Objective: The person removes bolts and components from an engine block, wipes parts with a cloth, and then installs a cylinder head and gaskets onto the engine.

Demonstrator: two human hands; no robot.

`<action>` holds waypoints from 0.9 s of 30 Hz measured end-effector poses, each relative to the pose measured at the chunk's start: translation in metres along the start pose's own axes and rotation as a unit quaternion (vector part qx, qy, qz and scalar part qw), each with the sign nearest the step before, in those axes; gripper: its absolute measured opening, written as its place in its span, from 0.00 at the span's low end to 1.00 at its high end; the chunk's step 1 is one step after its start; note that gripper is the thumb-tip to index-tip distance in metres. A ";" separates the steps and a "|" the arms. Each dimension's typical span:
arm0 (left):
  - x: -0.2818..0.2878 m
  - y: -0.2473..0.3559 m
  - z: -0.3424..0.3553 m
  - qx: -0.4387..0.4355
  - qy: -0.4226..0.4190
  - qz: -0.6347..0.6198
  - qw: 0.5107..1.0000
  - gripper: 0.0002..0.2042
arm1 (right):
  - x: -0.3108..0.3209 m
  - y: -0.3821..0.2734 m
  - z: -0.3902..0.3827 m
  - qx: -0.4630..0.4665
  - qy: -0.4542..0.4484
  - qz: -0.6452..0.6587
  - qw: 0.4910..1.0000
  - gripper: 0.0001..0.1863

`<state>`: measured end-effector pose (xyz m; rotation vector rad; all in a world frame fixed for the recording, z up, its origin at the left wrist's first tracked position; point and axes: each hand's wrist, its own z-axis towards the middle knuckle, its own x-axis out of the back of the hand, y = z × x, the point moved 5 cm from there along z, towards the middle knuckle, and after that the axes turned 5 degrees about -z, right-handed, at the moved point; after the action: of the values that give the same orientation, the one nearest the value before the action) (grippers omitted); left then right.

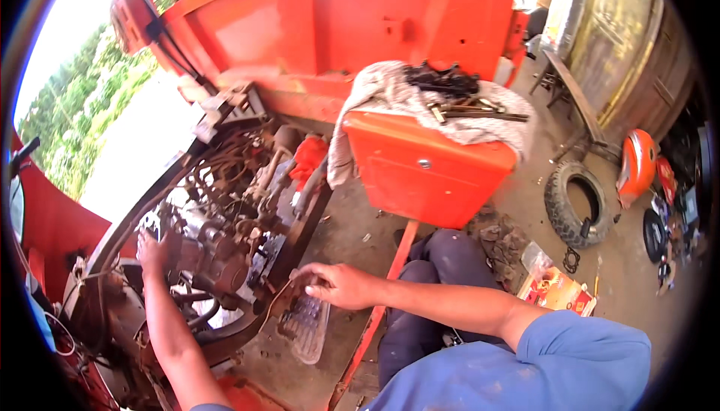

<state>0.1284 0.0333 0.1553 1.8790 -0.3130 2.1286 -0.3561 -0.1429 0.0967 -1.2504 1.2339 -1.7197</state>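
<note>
An uncovered engine, full of pipes, hoses and greasy metal parts, sits in a dark frame on my left. My left hand reaches in at its near left side, beside a bright metal part. Its fingers are too small and partly hidden to show a grip. My right hand is out in front of me, thumb apart from the fingers. Its fingertips are by the brown upper edge of a worn ribbed metal step; whether they touch it I cannot tell. A red rag lies at the engine's far end.
A red box ahead carries a pale cloth with a dark metal part and several tools or rods. A red truck bed rises behind. A red bar slants beside my legs. A tyre lies right.
</note>
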 end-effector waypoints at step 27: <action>0.237 0.452 -0.376 -0.566 0.059 -0.399 0.719 0.08 | 0.314 -0.147 -0.201 0.164 0.480 -0.431 0.746 0.10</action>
<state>-0.4065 -0.2441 0.3529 0.8404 -0.4931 0.9764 -0.6448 -0.3150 0.3153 -0.6774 0.7100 -3.3675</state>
